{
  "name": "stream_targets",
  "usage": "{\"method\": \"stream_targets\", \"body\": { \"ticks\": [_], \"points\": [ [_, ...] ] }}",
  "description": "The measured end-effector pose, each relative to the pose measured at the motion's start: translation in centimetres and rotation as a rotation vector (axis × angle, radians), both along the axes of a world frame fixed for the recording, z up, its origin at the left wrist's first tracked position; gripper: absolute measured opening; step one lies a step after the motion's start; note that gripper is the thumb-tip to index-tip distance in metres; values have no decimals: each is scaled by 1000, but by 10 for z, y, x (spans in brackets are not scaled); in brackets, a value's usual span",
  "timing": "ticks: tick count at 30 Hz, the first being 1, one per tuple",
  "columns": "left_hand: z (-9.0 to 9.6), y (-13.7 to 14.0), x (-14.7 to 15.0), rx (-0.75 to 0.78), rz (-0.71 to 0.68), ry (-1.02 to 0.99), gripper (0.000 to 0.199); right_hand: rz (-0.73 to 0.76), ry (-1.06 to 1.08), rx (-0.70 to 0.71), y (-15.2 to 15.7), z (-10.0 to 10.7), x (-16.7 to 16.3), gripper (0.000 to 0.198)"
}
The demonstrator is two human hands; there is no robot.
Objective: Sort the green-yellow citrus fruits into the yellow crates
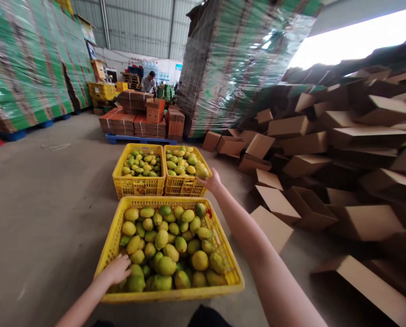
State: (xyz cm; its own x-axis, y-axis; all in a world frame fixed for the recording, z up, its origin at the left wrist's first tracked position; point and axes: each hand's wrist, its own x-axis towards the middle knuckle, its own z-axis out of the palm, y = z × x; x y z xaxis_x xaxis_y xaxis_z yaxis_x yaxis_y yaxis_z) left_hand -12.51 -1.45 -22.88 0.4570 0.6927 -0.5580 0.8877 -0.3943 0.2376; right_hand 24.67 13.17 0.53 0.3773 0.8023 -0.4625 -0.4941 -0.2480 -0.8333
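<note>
A yellow plastic crate [170, 296] full of yellow-green lemons [161, 239] stands right in front of me. My left hand [118, 269] is over its near left corner, fingers curled down against the fruit; whatever lies under them is hidden. Stretched forward, my right hand [212, 182] holds a pale yellow-green lemon [202, 171] at its fingers. This lemon is over the near right corner of the back right crate [185, 187], which also holds lemons. Beside that crate stands the back left crate [138, 186], filled with greener and yellow lemons.
Open cardboard boxes [301, 163] lie in a large heap on the right. Flattened cartons [131, 122] sit on a blue pallet [140, 139] behind the crates. A person [148, 83] works farther back. Wrapped pallet stacks [32, 63] rise at left and back right.
</note>
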Motion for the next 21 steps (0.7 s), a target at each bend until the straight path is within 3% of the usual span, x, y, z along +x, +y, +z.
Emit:
{"method": "stream_targets", "body": {
  "ticks": [3,6,9,14,18,21],
  "points": [
    [-2,0,-1,0,13,-10,39,18,-117,-25,36,27,16,46],
    [-2,0,0,-7,27,-19,36,89,-257,-106,30,18,27,34],
    [-1,0,1,-5,59,8,38,207,-397,-190,-4,-16,32,16],
    [2,1,2,6,166,97,47,382,-615,-300,-71,-82,34,7],
    [-1,0,-1,-28,150,103,49,480,-752,-296,-104,-125,21,17],
    [-4,-1,-4,-57,137,106,47,514,-878,-251,-109,-145,6,28]
  ]
}}
